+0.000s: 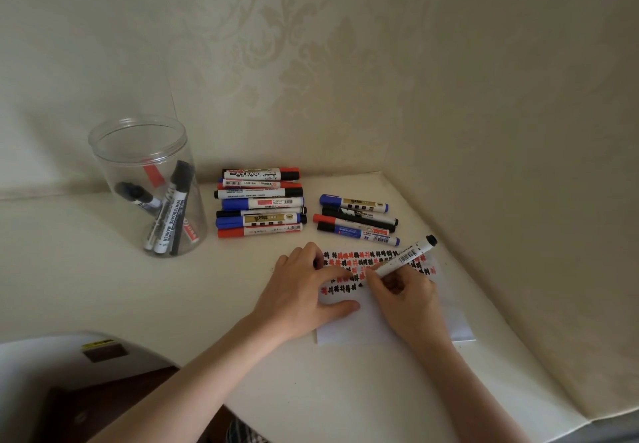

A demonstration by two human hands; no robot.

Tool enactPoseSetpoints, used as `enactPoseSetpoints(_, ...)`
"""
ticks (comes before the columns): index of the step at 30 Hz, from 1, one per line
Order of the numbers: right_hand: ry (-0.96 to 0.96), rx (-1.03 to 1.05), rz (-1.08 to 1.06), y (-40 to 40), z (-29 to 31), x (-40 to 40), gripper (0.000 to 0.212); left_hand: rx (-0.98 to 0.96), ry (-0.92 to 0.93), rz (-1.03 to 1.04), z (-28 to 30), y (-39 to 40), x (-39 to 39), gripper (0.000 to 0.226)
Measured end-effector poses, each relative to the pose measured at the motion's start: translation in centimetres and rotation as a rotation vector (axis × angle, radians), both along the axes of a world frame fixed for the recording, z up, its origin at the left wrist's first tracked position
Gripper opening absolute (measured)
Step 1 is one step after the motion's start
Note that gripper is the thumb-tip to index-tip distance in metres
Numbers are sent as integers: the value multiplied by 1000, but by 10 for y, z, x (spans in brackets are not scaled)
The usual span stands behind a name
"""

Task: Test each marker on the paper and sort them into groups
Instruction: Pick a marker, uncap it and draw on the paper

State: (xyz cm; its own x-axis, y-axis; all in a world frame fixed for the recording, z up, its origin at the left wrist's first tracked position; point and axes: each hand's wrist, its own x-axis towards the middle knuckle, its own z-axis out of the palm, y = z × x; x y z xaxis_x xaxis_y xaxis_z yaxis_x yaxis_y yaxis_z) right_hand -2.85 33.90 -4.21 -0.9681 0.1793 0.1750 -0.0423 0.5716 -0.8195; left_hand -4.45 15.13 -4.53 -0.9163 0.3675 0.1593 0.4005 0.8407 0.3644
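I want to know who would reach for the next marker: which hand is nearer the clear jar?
Left. The left hand rests on the paper, on the side toward the jar. The right hand writes with a marker further from it.

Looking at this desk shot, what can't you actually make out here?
Head view only:
- Tip of the marker in the right hand: hidden by its fingers.
- Paper marks under the left hand: covered.
- Labels on the marker pile: too small.
- Markers in the jar: blurred by plastic.
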Motion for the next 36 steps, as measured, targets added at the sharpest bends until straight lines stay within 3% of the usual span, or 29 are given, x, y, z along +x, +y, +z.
enactPoseSetpoints(4, -45, -26, -14, 0, 1, 0, 13, 20, -8, -8, 0, -1, 0, 64)
enactPoseSetpoints(7, -63, -154, -61, 1, 7, -3, 8, 143, -7, -40, -1, -3, 2, 58)
enactPoseSetpoints(9, -101, -226, -72, 1, 13, -3, 8, 317, -89, -63, -1, -7, 0, 49)
enactPoseSetpoints(12, -206, -360, -56, 1, 22, -6, 8, 667, -362, -49, 6, -21, -5, 45)
enactPoseSetpoints(15, -224, -425, -49, 0, 31, -10, 18, 752, -419, -30, 8, -39, -3, 54)
enactPoseSetpoints(19, -224, -679, 46, -17, 36, -6, 25, 1014, -411, -7, 3, -48, 6, 56)
enactPoseSetpoints(26, -185, -533, 85, -43, 36, -1, 21, 1019, -339, 65, 2, -46, 8, 19)
enactPoseSetpoints(36, -140, -466, 84, -61, 38, 0, 28, 1100, -334, 46, 3, -49, 7, 13)
